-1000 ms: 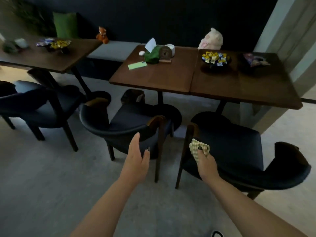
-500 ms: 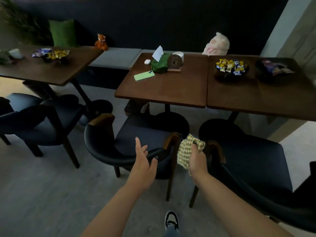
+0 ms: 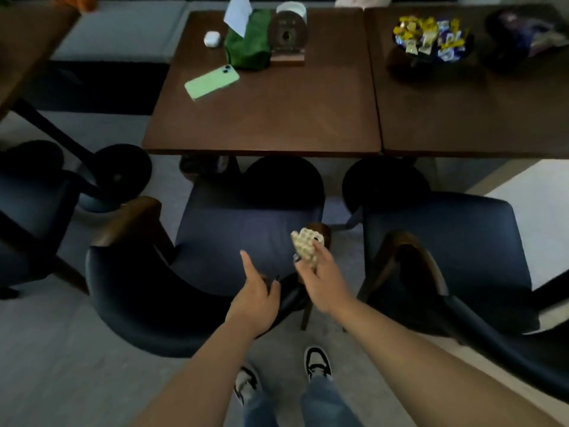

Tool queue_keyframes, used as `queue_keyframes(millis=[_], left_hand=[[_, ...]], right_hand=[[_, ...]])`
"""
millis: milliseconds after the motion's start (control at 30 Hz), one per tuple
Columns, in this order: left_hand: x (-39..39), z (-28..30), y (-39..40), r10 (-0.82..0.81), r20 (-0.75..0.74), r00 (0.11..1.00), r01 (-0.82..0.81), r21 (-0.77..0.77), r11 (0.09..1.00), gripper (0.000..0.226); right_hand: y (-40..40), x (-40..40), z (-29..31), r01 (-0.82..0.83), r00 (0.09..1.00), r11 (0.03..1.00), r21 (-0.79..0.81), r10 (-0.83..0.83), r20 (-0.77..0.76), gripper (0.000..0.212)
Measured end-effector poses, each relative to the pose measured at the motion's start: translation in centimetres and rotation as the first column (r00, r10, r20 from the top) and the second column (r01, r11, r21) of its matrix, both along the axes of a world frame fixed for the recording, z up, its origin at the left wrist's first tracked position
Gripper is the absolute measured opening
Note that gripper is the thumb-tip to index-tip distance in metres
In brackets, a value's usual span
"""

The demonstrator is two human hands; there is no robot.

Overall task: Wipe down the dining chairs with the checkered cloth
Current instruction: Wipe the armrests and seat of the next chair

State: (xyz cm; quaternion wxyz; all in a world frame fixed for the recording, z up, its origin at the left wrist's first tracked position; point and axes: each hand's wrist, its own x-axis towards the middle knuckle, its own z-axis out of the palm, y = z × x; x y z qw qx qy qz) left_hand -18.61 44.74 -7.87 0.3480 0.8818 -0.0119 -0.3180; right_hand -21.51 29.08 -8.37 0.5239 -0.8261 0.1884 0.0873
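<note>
Looking down from the head view, I see my right hand clenched around the bunched yellow-and-white checkered cloth, holding it at the wooden armrest tip on the right side of the dark navy upholstered dining chair in the centre of the frame. My left hand is released, fingers loosely spread, index finger extended over the seat, its palm near the curved top of that chair's backrest; I cannot tell whether it touches the padding. A second navy chair with a wooden frame stands just beside it, at the right of the frame. Beyond the chairs, in the upper half, a dark brown wooden surface carries a light green phone, a green tissue pouch, a small white case and a round wooden clock. A bowl of wrapped sweets sits on the adjoining surface, upper right. My two black-and-white sneakers show at the bottom centre.
</note>
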Motion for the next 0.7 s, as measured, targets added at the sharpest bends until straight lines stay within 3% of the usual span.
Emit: queue_keyframes(millis=[67,167,233,300,433,567,700], left_hand=[[0.5,-1.1,0.1,-0.032,-0.006,0.999,0.032,0.013,0.999,0.093],[1.2,-1.8,0.0,-0.092,-0.080,0.993,0.095,0.042,0.995,0.088],[1.3,-2.3,0.1,-0.139,-0.136,0.981,0.152,0.087,0.984,0.081],[1.7,-3.1,0.1,-0.190,-0.175,0.966,0.208,0.092,0.974,0.074],[4.2,-5.7,-1.6,-0.214,-0.359,0.908,0.183,-0.119,0.976,0.058],[6.0,-8.1,-2.5,-0.240,-0.449,0.861,0.175,-0.182,0.968,0.045],[6.3,-10.0,-2.4,-0.348,-0.402,0.847,0.322,-0.134,0.937,0.044]], right_hand=[[1.7,-0.2,-0.7,0.007,0.999,0.998,0.070,-0.009,0.035,0.049],[2.7,0.5,-0.4,0.257,0.964,0.944,0.206,-0.265,0.012,0.036],[3.3,1.0,-0.3,0.368,0.929,0.917,0.156,-0.370,-0.021,0.030],[4.1,1.7,-0.4,0.402,0.914,0.915,-0.029,-0.403,-0.049,0.024],[4.6,3.2,-0.9,0.222,0.950,0.901,-0.373,-0.286,-0.125,0.047],[2.7,4.9,-1.6,0.042,0.954,0.933,-0.358,-0.144,-0.263,0.057],[2.1,6.7,-3.0,-0.133,0.920,0.771,-0.623,-0.138,-0.367,0.059]])
